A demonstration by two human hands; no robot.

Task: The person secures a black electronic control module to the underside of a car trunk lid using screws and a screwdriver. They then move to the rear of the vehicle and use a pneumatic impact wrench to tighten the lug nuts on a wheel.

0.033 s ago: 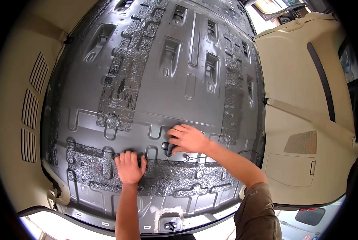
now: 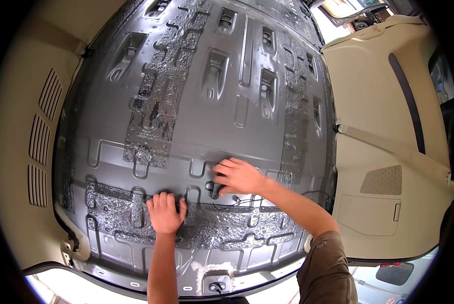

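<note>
Near the middle of the grey metal vehicle floor (image 2: pixel 222 134), my right hand (image 2: pixel 239 176) is closed around a small black part (image 2: pixel 210 186). Its outer end shows a round detail, while my fingers cover the rest. A thin black wire (image 2: pixel 315 192) runs from beside that part toward the right wall, passing behind my forearm. To the left, my left hand (image 2: pixel 166 213) rests on the upper edge of a shiny black textured sheet (image 2: pixel 118 213). Its fingers are bent slightly and the thumb stands apart; I see nothing held in it. The sheet lies across the floor below both hands.
Two more black textured strips, one on the left (image 2: pixel 158 101) and one on the right (image 2: pixel 294 101), run lengthwise. Recessed anchor pockets (image 2: pixel 216 76) dent the floor. Beige panels, one with vents (image 2: pixel 38 142) and one with a belt (image 2: pixel 384 144), flank it. A latch (image 2: pixel 217 287) sits at the near edge.
</note>
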